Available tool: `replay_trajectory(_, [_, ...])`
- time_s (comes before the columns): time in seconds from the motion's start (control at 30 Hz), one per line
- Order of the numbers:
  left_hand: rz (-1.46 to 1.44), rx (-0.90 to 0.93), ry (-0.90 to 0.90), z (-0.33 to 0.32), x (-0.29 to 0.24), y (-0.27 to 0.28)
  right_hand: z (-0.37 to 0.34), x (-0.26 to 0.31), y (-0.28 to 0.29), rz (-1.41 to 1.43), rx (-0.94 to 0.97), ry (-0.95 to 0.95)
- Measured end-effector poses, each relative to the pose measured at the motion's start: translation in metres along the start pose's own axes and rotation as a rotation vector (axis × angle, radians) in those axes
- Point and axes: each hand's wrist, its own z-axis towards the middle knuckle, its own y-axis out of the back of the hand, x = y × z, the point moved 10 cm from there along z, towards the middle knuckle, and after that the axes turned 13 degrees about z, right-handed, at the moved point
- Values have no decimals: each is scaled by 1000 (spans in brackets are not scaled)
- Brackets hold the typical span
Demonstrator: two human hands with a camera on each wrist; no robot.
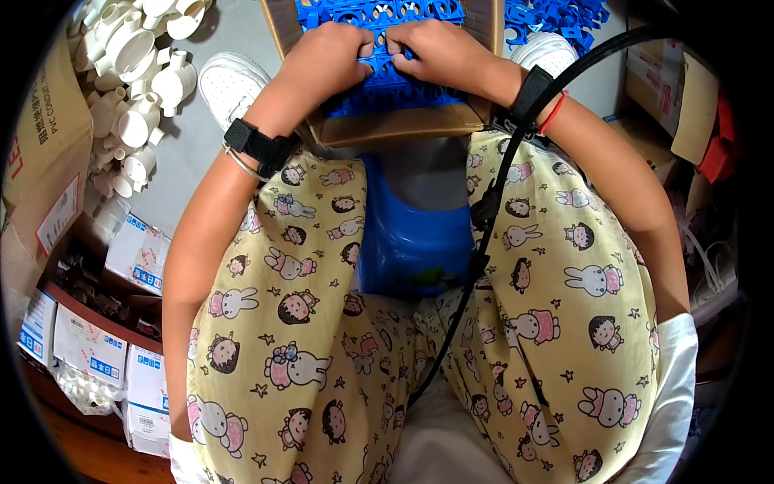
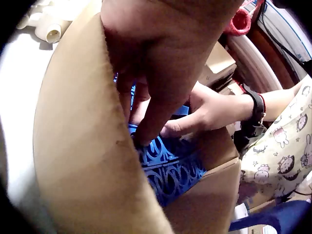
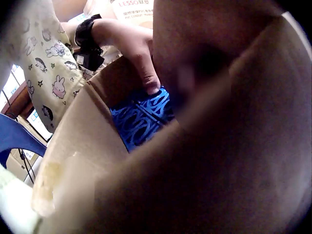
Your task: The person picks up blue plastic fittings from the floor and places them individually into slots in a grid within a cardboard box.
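Looking part-packed, that box [image 1: 395, 129]: left hand [image 1: 329, 56], right hand [image 1: 445, 55], fingers curled over blue clips [image 1: 395, 100], can't tell pinch; loose clips [image 1: 560, 19] remain, 1 o'clock.

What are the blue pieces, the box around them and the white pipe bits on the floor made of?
The blue pieces look like hard plastic: one even colour, slightly shiny, with neat repeating holes. The box seems to be cardboard, because it's brown, dull and folded. The white pipe bits are probably smooth plastic too: plain white, with rounded, open ends.
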Motion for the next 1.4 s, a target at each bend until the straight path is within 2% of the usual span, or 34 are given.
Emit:
replay_trajectory(0.17, [34, 53, 76, 3, 6, -4, 0, 4, 1, -24, -20, 30])
replay_trajectory(0.33, [21, 14, 62, 1, 5, -2, -3, 12, 2, -166, -63, 125])
replay_trajectory(0.57, [-6, 2, 17, -1, 3, 0, -4, 23, 3, -171, -33, 162])
replay_trajectory(0.63, [8, -7, 9, -2, 1, 1, -3, 18, 2, -85, 5, 81])
replay_trajectory(0.73, [41, -36, -26, -6, -4, 4, -2, 14, 3, -28, -21, 70])
replay_trajectory(0.87, [71, -112, -103, -10, -13, 7, -2, 4, -1, -36, 29, -1])
replay_trajectory(1.03, [81, -103, -87, -9, -12, 6, 3, -8, -4, 112, 52, -38])
replay_trajectory(1.23, [66, -52, -83, -8, -13, 6, 3, -6, -2, 74, 70, -113])
replay_trajectory(1.33, [64, -28, -100, -10, -13, 4, 3, -4, -3, 63, 31, -45])
replay_trajectory(1.4, [58, -44, -122, -11, -13, 4, 2, -5, -4, 58, 49, -66])
